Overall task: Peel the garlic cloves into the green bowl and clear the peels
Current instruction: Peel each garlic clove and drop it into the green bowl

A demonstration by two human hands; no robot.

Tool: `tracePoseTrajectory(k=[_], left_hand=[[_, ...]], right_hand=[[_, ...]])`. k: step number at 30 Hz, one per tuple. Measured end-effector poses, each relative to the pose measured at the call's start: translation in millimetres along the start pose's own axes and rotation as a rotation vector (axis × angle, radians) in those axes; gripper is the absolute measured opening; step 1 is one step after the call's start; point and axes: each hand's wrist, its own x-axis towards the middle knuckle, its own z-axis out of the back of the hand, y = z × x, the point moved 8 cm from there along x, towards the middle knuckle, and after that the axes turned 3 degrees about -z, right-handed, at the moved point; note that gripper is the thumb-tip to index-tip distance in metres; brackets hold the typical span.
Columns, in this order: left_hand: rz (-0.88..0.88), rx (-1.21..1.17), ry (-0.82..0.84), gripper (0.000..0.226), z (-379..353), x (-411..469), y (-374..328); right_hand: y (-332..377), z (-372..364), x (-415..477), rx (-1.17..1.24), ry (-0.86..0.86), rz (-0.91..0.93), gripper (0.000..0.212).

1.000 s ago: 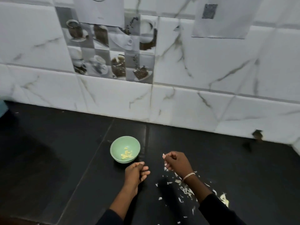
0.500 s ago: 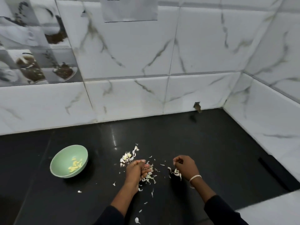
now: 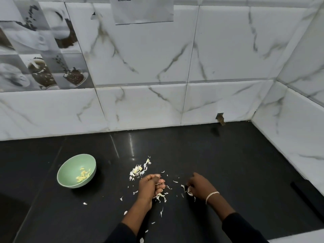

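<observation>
Green bowl [image 3: 76, 171] sits on the black desk [image 3: 228, 163], left of both hands, with peeled garlic cloves [image 3: 83, 174] lying in it, so the peeling looks done or nearly so. Clearing is what's left: papery peels [image 3: 139, 170] lie scattered over the desk. The left hand [image 3: 150, 187] is curled round a clump of them. The right hand [image 3: 199, 185] curls over more, its grip unclear.

One round pale-green bowl [image 3: 70, 165] sits on one black bench [image 3: 228, 155], holding a heap of yellowish peeled garlic cloves [image 3: 83, 174] too clumped to count. Right of the bowl are dozens of white papery peel scraps [image 3: 138, 170], two hands, the left hand [image 3: 150, 188] and the right hand [image 3: 199, 185], and one silver chain bracelet [image 3: 212, 194].
</observation>
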Motion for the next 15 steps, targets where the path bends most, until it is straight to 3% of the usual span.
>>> tracePoseTrajectory(k=[5, 10, 12, 15], left_hand=[[-0.032, 0.005, -0.014, 0.014, 6.4, -0.5, 0.1], [-0.063, 0.013, -0.010, 0.011, 8.4, -6.4, -4.7], [-0.086, 0.025, 0.001, 0.010, 8.4, -8.1, -7.4], [-0.131, 0.067, 0.036, 0.009, 6.0, -12.5, -12.7]], right_hand=[[2.3, -1.3, 4.3, -0.026, 0.010, -0.014, 0.017], [0.7, 1.4, 3.1, 0.105, -0.064, -0.002, 0.012], [-2.5, 9.6, 0.4, 0.267, -0.152, -0.037, 0.008], [-1.0, 18.8, -7.8, 0.766, -0.194, -0.107, 0.008]])
